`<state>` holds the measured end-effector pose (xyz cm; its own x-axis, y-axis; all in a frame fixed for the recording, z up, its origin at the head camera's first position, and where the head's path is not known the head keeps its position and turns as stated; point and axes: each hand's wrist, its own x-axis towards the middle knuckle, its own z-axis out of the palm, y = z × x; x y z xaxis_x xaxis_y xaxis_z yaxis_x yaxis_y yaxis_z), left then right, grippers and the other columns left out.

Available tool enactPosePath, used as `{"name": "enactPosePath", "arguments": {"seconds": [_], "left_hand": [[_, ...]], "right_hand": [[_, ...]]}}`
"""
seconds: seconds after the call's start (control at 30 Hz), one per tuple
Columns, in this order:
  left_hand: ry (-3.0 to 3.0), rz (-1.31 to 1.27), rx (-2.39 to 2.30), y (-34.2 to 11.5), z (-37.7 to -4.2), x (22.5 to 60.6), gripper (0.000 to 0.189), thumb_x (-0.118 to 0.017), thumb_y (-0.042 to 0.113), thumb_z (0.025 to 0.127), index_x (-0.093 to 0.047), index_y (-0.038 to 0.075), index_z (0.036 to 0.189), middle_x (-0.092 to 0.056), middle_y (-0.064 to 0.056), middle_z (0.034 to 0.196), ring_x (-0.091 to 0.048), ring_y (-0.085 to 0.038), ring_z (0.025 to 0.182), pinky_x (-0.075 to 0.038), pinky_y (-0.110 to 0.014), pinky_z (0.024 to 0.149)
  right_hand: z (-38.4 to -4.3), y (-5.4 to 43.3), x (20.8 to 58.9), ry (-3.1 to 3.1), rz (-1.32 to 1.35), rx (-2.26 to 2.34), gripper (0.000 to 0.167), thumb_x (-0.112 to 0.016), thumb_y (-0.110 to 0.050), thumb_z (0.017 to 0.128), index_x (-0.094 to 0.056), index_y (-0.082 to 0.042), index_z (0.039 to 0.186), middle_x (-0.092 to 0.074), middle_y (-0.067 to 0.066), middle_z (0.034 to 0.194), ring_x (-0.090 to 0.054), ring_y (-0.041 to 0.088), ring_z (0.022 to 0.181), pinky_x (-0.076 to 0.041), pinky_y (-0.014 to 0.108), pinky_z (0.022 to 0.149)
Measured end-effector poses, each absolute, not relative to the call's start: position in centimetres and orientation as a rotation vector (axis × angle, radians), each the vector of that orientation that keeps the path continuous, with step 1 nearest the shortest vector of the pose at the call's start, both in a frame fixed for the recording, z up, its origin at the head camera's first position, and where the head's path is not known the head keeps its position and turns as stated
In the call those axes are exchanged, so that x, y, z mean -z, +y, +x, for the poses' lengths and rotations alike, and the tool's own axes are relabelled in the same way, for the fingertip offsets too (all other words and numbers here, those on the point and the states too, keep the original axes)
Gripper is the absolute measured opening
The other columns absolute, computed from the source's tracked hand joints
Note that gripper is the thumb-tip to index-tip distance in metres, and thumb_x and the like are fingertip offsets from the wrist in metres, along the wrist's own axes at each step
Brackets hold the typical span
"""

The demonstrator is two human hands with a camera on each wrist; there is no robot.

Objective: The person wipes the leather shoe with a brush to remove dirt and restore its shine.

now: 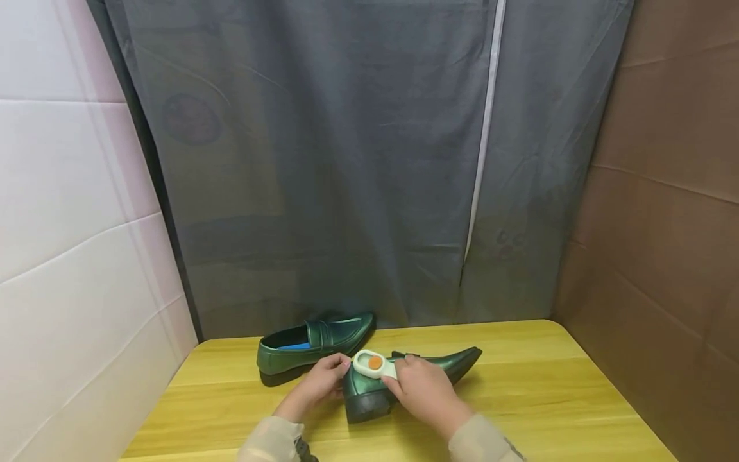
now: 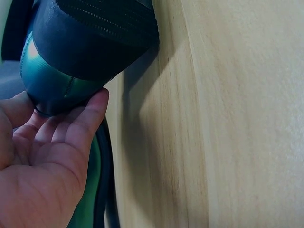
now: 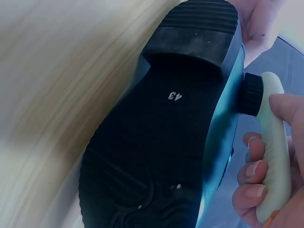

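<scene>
A shiny dark green loafer (image 1: 367,405) is tilted on its side, toe pointing right, and the right wrist view shows its black sole (image 3: 156,123) marked 43. At the back of this loafer my left hand (image 1: 323,380) pinches the heel end between thumb and fingers (image 2: 97,107). My right hand (image 1: 426,387) grips a small brush (image 1: 369,364) by its white handle (image 3: 275,161). The brush's black bristles (image 3: 251,95) touch the side of the loafer near the heel. An orange spot shows on the brush.
A second green loafer (image 1: 280,362) with a blue insole stands upright behind and left of the held one, on a yellow wooden table (image 1: 548,385). A grey curtain (image 1: 375,192) hangs behind, with a white sheet (image 1: 75,224) left and brown cloth (image 1: 664,224) right.
</scene>
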<state>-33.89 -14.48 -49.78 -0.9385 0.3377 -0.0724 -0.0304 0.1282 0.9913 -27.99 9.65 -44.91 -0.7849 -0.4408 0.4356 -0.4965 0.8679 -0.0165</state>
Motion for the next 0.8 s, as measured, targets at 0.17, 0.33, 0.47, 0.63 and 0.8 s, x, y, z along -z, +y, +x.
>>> {"name": "enactPosePath", "arguments": {"seconds": [0.17,0.33,0.47,0.63,0.8], "left_hand": [[2.124,0.313,-1.881,-14.5,-33.9,49.8,0.022,-0.042,0.017,0.109,-0.055,-0.001,0.112,-0.056,-0.005,0.1,-0.062,-0.017,0.087,-0.057,-0.035,0.075],[2.096,0.331,-1.899,-14.5,-34.0,49.9,0.021,-0.043,0.014,0.108,-0.056,-0.002,0.111,-0.059,-0.004,0.099,-0.064,-0.017,0.087,-0.058,-0.036,0.077],[2.1,0.329,-1.902,-14.4,-34.0,50.0,0.021,-0.046,0.012,0.106,-0.056,-0.004,0.114,-0.06,-0.005,0.098,-0.064,-0.017,0.087,-0.059,-0.037,0.077],[2.123,0.315,-1.906,-14.4,-33.9,50.0,0.024,-0.048,0.01,0.103,-0.055,-0.007,0.119,-0.06,-0.005,0.098,-0.06,-0.018,0.085,-0.057,-0.037,0.074],[2.128,0.313,-1.907,-14.3,-33.8,50.0,0.024,-0.049,0.01,0.103,-0.055,-0.007,0.119,-0.06,-0.005,0.098,-0.06,-0.018,0.085,-0.056,-0.037,0.074]], "right_hand": [[-28.1,8.7,44.9,-2.598,0.698,-0.146,0.036,-0.066,-0.044,0.096,-0.067,-0.008,0.091,-0.06,-0.001,0.075,-0.056,0.013,0.062,-0.047,0.03,0.051],[-28.1,8.0,45.0,-2.603,0.685,-0.131,0.036,-0.066,-0.045,0.096,-0.067,-0.009,0.091,-0.059,-0.001,0.075,-0.055,0.013,0.061,-0.046,0.03,0.049],[-28.0,7.5,45.0,-2.619,0.678,-0.131,0.036,-0.066,-0.045,0.096,-0.066,-0.01,0.09,-0.056,-0.002,0.073,-0.054,0.013,0.061,-0.046,0.03,0.05],[-27.7,7.0,45.2,-2.595,0.687,-0.118,0.035,-0.065,-0.045,0.096,-0.064,-0.011,0.089,-0.056,-0.002,0.073,-0.056,0.014,0.062,-0.046,0.03,0.051],[-27.6,7.0,45.3,-2.582,0.677,-0.097,0.035,-0.065,-0.045,0.096,-0.065,-0.011,0.09,-0.057,-0.002,0.074,-0.057,0.014,0.062,-0.046,0.03,0.05]]}}
